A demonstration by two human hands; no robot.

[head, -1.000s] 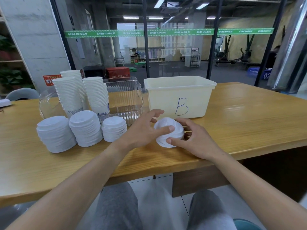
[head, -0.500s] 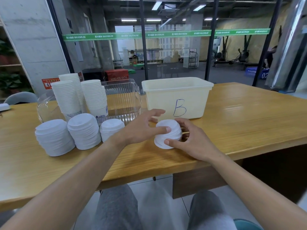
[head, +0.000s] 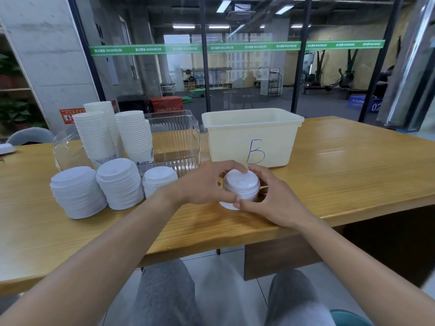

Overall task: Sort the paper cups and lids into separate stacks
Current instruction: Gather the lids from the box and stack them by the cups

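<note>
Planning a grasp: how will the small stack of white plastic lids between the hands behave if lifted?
The small stack of white plastic lids is probably light. It may shear apart, so both hands cup its sides: left hand, right hand. Thin rims likely flex when squeezed.

White lids (head: 241,185) in stacks, white paper cups (head: 135,135) with blue print near the base, cream bin (head: 251,135) marked with a blue letter B, clear ribbed container (head: 175,140), honey-brown wood-grain table (head: 341,165), grey trousers (head: 164,295)

A wooden table (head: 353,161) fronts glass walls (head: 254,74) with ceiling strip lights (head: 183,26).
</note>
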